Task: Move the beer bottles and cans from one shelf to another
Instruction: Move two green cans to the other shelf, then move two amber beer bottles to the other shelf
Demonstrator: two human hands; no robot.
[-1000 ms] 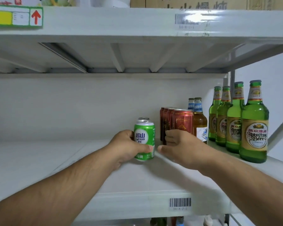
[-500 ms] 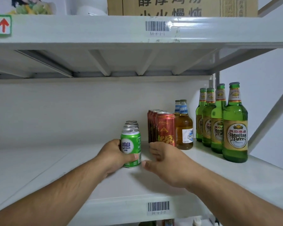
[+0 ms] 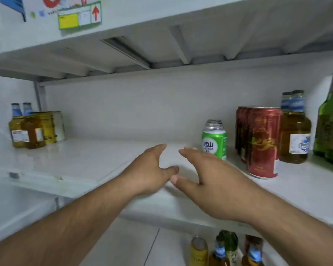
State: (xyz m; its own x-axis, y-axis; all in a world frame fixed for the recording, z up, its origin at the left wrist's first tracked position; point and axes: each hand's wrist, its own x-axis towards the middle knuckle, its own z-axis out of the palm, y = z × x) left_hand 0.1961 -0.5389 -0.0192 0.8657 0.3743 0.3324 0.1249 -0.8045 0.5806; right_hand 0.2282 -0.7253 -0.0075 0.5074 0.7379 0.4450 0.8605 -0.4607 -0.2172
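A row of green cans stands on the white shelf, right of centre. Beside it are a row of red cans, amber bottles with blue caps and green bottles at the right edge. My left hand and my right hand hover over the shelf with fingers spread, holding nothing. My right fingertips lie just left of the front green can, apart from it.
At the far left of the shelf stand two amber bottles and yellow cans. More bottles and cans show on the level below. An upper shelf with a label and red arrow hangs overhead.
My left hand has let go of the green can and pulled back to the left. Both hands are now spread open over the shelf. The view has swung left and down.
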